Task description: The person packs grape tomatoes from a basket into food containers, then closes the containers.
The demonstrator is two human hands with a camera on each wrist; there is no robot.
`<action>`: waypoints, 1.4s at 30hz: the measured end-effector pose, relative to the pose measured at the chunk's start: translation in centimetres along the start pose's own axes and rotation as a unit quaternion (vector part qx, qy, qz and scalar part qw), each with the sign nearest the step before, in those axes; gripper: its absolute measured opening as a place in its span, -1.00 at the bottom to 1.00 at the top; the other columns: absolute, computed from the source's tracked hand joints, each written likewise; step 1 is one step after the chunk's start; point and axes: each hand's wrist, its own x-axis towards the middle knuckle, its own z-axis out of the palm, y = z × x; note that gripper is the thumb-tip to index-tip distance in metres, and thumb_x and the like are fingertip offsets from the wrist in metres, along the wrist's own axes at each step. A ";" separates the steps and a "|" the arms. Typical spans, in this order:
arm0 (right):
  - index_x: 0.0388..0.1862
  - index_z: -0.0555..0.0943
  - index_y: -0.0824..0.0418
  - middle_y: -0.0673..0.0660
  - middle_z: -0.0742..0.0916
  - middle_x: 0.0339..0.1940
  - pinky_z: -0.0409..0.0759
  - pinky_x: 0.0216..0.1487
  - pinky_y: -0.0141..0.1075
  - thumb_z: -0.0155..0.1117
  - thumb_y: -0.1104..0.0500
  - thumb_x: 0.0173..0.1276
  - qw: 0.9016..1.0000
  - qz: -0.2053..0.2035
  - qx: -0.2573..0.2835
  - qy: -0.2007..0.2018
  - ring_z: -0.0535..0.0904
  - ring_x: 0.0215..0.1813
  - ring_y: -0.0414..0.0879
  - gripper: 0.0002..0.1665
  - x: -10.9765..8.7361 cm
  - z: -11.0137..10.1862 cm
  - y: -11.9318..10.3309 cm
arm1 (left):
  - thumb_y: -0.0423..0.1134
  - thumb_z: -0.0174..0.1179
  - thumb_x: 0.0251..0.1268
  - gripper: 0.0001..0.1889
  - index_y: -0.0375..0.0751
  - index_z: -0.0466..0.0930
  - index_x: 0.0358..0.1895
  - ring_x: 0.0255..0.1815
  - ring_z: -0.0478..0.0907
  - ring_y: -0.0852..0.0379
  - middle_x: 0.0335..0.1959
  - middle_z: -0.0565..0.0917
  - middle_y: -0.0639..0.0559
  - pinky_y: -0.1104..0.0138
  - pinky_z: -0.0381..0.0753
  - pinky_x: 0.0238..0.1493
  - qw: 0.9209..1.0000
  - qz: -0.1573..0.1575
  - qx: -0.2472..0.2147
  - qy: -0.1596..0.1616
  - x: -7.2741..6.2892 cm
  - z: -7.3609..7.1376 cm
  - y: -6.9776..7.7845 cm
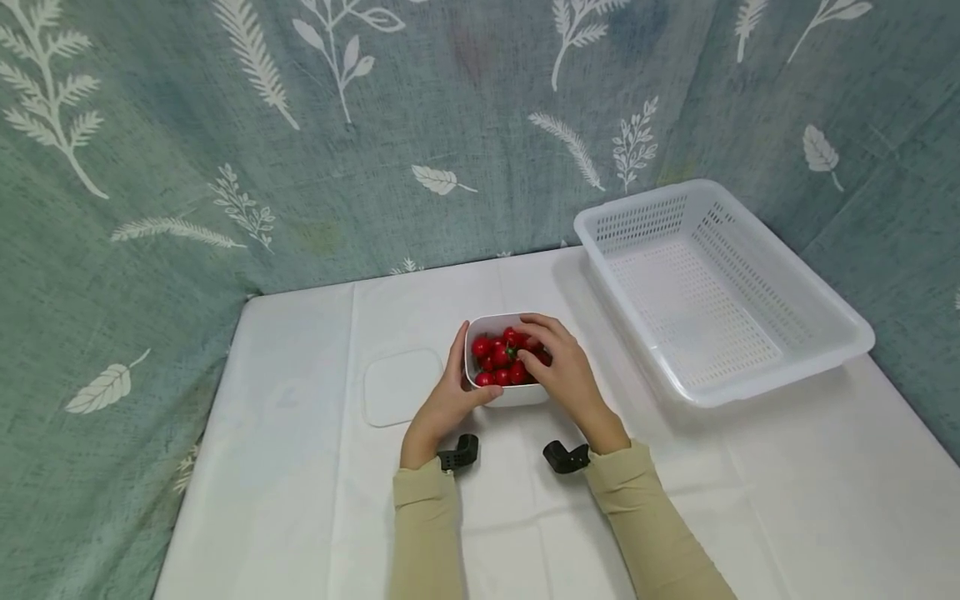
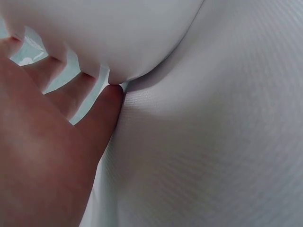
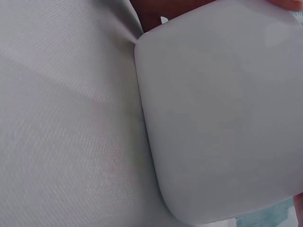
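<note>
A white square container (image 1: 517,395) full of red cherry tomatoes (image 1: 501,357) stands on the white-covered table. Several tomatoes show green stems. My left hand (image 1: 452,390) grips the container's left side, its thumb over the near rim; in the left wrist view, the fingers of the left hand (image 2: 61,123) lie along the white wall. Over the container's right side, my right hand (image 1: 564,367) reaches in with bent fingers and thumb among the tomatoes; whether a tomato is pinched is hidden. The right wrist view is mostly filled by the container's outer wall (image 3: 222,113).
A white square lid (image 1: 402,387) lies flat on the table, left of the container. At the back right stands a large white perforated basket (image 1: 780,385). Green cloth with white leaf prints (image 1: 450,100) hangs behind the table (image 1: 285,467).
</note>
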 end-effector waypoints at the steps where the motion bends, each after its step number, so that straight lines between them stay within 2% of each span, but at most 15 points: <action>1: 0.01 0.54 0.19 0.01 0.48 0.13 0.44 -0.12 -0.25 0.23 0.23 0.18 1.000 -0.001 0.003 0.001 0.47 -0.17 -0.16 -0.63 0.0 0.0 0.0 | -0.34 0.23 0.05 0.02 0.21 -0.36 0.40 0.38 -0.18 0.05 0.40 -0.17 0.10 0.04 0.20 0.18 1.000 0.001 -0.002 0.000 0.0 0.0 0.0; 8: 0.00 0.54 0.19 0.05 0.49 0.09 0.44 -0.08 -0.24 0.21 0.25 0.19 1.000 0.005 0.004 0.023 0.48 -0.15 -0.14 -0.65 -0.3 0.3 -0.1 | -0.34 0.24 0.04 0.03 0.21 -0.37 0.40 0.37 -0.17 0.09 0.40 -0.18 0.13 0.05 0.25 0.15 1.000 -0.007 -0.001 -0.004 -0.2 -0.2 0.2; 12: -0.07 0.57 0.19 0.02 0.51 0.00 0.48 -0.19 -0.23 0.14 0.27 0.22 0.994 0.011 -0.010 0.104 0.49 -0.18 -0.18 -0.72 -0.2 0.5 -0.5 | -0.20 0.28 0.03 0.05 0.15 -0.39 0.40 0.39 -0.23 0.10 0.41 -0.20 0.13 0.07 0.14 0.22 1.000 -0.001 0.005 -0.015 -0.4 -0.5 0.6; 14: -0.12 0.58 0.21 0.03 0.52 -0.04 0.48 -0.23 -0.22 0.09 0.29 0.22 0.989 0.006 0.004 0.150 0.49 -0.20 -0.18 -0.75 -0.1 0.5 -0.9 | -0.13 0.28 0.04 0.05 0.11 -0.40 0.40 0.40 -0.28 0.10 0.41 -0.23 0.13 0.09 0.01 0.27 1.000 0.014 -0.001 -0.018 -0.6 -0.8 0.9; 16: -0.15 0.59 0.22 0.03 0.52 -0.07 0.48 -0.23 -0.24 0.07 0.32 0.23 0.984 -0.006 0.028 0.174 0.49 -0.21 -0.17 -0.76 -0.1 0.5 -1.7 | -0.11 0.25 0.08 0.00 0.08 -0.38 0.41 0.40 -0.29 0.07 0.42 -0.23 0.11 0.09 -0.10 0.30 0.999 0.033 -0.014 -0.015 -0.8 -1.2 1.3; 17: -0.15 0.58 0.23 0.04 0.53 -0.08 0.49 -0.21 -0.25 0.06 0.34 0.22 0.983 -0.016 0.042 0.176 0.49 -0.22 -0.16 -0.76 -0.1 0.6 -2.1 | -0.12 0.22 0.12 -0.04 0.08 -0.35 0.41 0.40 -0.27 0.05 0.42 -0.20 0.07 0.09 -0.12 0.30 0.999 0.040 -0.013 -0.008 -1.0 -1.5 1.5; 19: -0.14 0.58 0.22 0.06 0.53 -0.08 0.49 -0.19 -0.31 0.05 0.35 0.22 0.984 -0.031 0.068 0.164 0.49 -0.22 -0.16 -0.74 -0.1 0.9 -3.2 | -0.15 0.15 0.19 -0.14 0.10 -0.27 0.41 0.38 -0.10 0.00 0.40 -0.05 -0.01 0.07 -0.03 0.29 0.999 0.041 -0.010 0.015 -1.3 -2.0 1.8; 23: -0.12 0.58 0.19 0.04 0.54 -0.08 0.52 -0.23 -0.39 0.04 0.36 0.22 0.984 -0.048 0.122 0.116 0.53 -0.27 -0.18 -0.72 -0.6 2.1 -5.5 | -0.11 0.07 0.26 -0.32 0.12 -0.06 0.38 0.19 0.29 0.00 0.22 0.32 -0.14 0.09 0.27 0.15 0.995 0.015 0.047 0.086 -2.2 -3.1 2.5; 25: -0.14 0.58 0.18 0.03 0.54 -0.10 0.54 -0.30 -0.40 0.03 0.38 0.23 0.982 -0.051 0.157 0.092 0.54 -0.34 -0.21 -0.72 -1.0 2.8 -6.5 | 0.01 0.05 0.24 -0.36 0.17 0.01 0.36 0.11 0.37 0.07 0.12 0.43 -0.05 0.10 0.32 0.09 0.987 -0.003 0.096 0.131 -2.4 -3.9 1.9; 27: -0.15 0.58 0.19 0.02 0.55 -0.12 0.55 -0.38 -0.40 0.01 0.39 0.24 0.979 -0.051 0.189 0.060 0.54 -0.42 -0.23 -0.73 -1.5 3.7 -7.4 | 0.10 0.02 0.22 -0.36 0.15 0.05 0.35 0.08 0.37 0.08 0.08 0.45 0.01 0.10 0.34 0.07 0.973 -0.018 0.153 0.172 -2.7 -4.7 1.3; 30: -0.09 0.55 0.12 -0.02 0.56 -0.15 0.52 -0.45 -0.41 0.00 0.35 0.28 0.975 -0.031 0.219 -0.012 0.53 -0.51 -0.25 -0.71 -2.2 5.2 -8.4 | 0.20 -0.03 0.19 -0.36 0.09 0.14 0.33 0.10 0.32 0.04 0.04 0.45 0.01 0.08 0.32 0.05 0.943 -0.047 0.240 0.224 -3.1 -6.1 0.1; 32: -0.01 0.52 0.05 -0.09 0.57 -0.14 0.48 -0.49 -0.42 0.02 0.28 0.30 0.973 -0.007 0.218 -0.073 0.53 -0.53 -0.25 -0.69 -2.7 6.1 -8.9 | 0.18 -0.03 0.21 -0.38 0.00 0.20 0.29 0.09 0.28 -0.04 0.02 0.42 -0.08 0.07 0.30 0.03 0.926 -0.068 0.274 0.250 -3.7 -6.8 0.0; 34: 0.06 0.47 -0.02 -0.14 0.55 -0.13 0.45 -0.51 -0.43 0.06 0.22 0.31 0.968 0.024 0.215 -0.129 0.53 -0.53 -0.25 -0.65 -3.2 6.9 -9.1 | 0.16 -0.03 0.22 -0.41 -0.05 0.25 0.26 0.09 0.20 -0.10 0.01 0.37 -0.14 0.04 0.25 0.01 0.914 -0.091 0.288 0.272 -4.4 -7.3 -0.1; 37: 0.13 0.42 -0.06 -0.16 0.52 -0.09 0.44 -0.50 -0.42 0.10 0.16 0.29 0.959 0.062 0.215 -0.172 0.56 -0.50 -0.24 -0.59 -3.7 7.9 -9.1 | 0.16 -0.01 0.21 -0.40 -0.05 0.24 0.26 0.14 0.08 -0.13 0.07 0.28 -0.18 0.01 0.19 0.02 0.904 -0.123 0.284 0.294 -5.1 -7.7 -0.1; 42: 0.14 0.42 -0.06 -0.12 0.48 0.05 0.51 -0.38 -0.38 0.10 0.15 0.30 0.947 0.097 0.258 -0.166 0.59 -0.45 -0.24 -0.58 -4.0 8.9 -8.8 | 0.19 -0.03 0.19 -0.34 -0.02 0.16 0.32 0.26 -0.09 -0.17 0.24 0.10 -0.21 -0.06 0.11 0.10 0.903 -0.140 0.282 0.293 -5.5 -7.7 0.2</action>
